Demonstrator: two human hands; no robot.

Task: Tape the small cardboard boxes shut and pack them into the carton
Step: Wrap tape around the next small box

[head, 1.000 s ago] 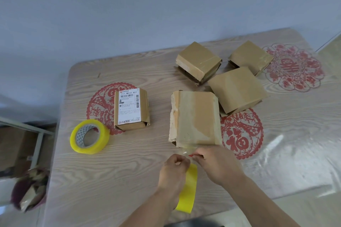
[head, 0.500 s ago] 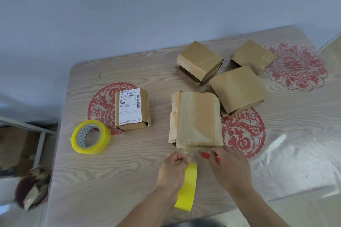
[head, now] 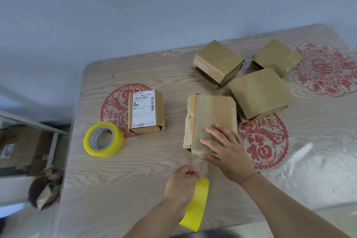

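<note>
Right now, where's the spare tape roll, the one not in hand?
Head view, left part of the table: the spare tape roll lies flat, just left of and nearer than the labelled box, beside the red paper-cut.

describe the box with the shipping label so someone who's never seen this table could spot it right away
Start at the wooden table and find the free-standing yellow tape roll near its left edge. Just right of and behind it sits the labelled box, partly over a red paper-cut. It alone carries a white barcode label; the other boxes are plain brown.
</note>
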